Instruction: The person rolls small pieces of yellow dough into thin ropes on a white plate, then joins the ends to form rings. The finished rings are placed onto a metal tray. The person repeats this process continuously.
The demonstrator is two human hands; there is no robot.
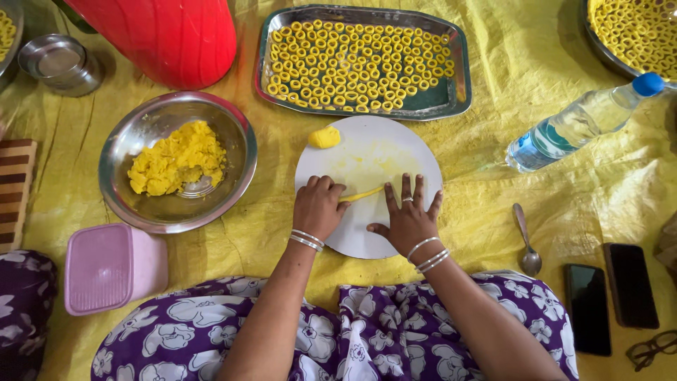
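Left of the white round board [367, 233] we see a steel bowl [233, 141] of yellow dough. On the board, our left hand [317, 206] is curled, pinching one end of a thin dough strand [363, 194]; our right hand [407, 215] lies flat and open, fingers pressing the strand's other end. A dough lump [324, 137] sits at the board's far edge. Beyond the board stands a tray [458, 77] of rings. We judge uneven pressure could snap the strand.
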